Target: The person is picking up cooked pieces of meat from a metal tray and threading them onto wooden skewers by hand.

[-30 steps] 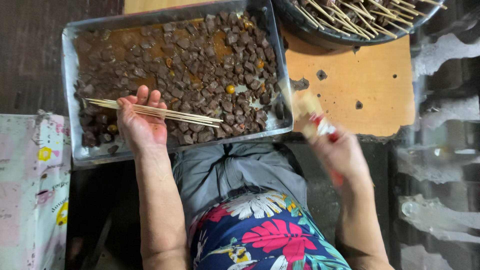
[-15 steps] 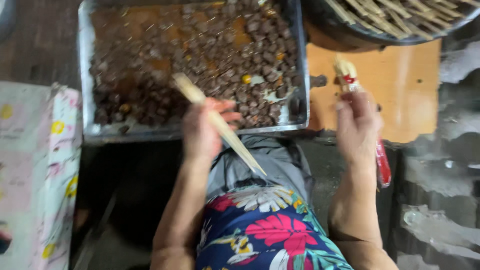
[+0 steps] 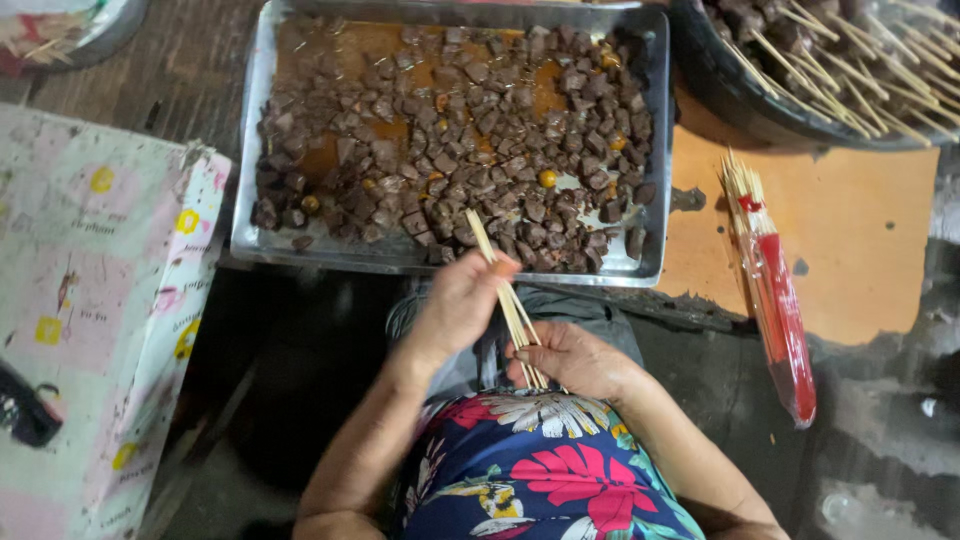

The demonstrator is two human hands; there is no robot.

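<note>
A bundle of thin bamboo skewers (image 3: 510, 300) is held between both hands just below the tray's near edge. My left hand (image 3: 458, 300) grips the bundle near its upper part, and my right hand (image 3: 570, 358) closes around its lower end, close to my lap. A metal tray (image 3: 250, 130) full of dark brown meat cubes (image 3: 470, 130) in orange sauce lies right above the hands. A red and clear plastic pack of skewers (image 3: 775, 290) lies on the orange board (image 3: 850, 240) to the right.
A dark bowl (image 3: 730, 80) with finished meat skewers sits at the top right. A patterned pink and white cloth (image 3: 90, 320) covers something on the left. A round dish edge (image 3: 70, 35) shows at the top left. A floral garment covers my lap.
My right hand let go of the red skewer pack, which now lies on the orange board, and came over to the bundle. My left hand drew the bundle down toward my lap.
</note>
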